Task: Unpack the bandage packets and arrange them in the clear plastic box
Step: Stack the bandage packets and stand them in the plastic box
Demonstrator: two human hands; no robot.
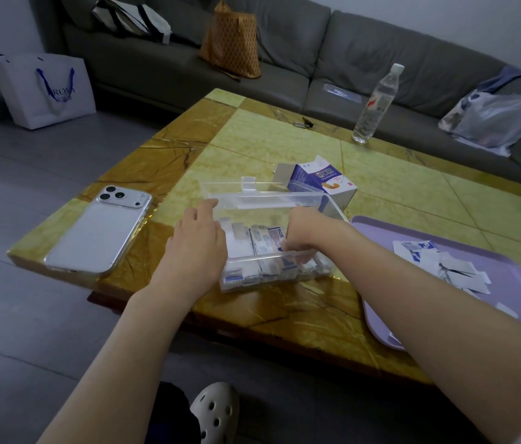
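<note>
The clear plastic box [333,206] stands near the table's front edge with its lid tipped up at the back. Several white-and-blue bandage packets [260,243] lie side by side inside it. My left hand [198,238] rests against the box's left wall, fingers fairly straight. My right hand [304,232] reaches down into the box's right part, its fingers curled among the packets; the fingertips are hidden behind the front wall. The opened blue-and-white bandage carton [323,181] stands just behind the box.
A purple tray [381,315] with torn wrappers [451,267] lies at the right. A phone [99,232] lies at the left, a water bottle [376,105] stands at the table's far edge. A grey sofa with bags runs behind the table.
</note>
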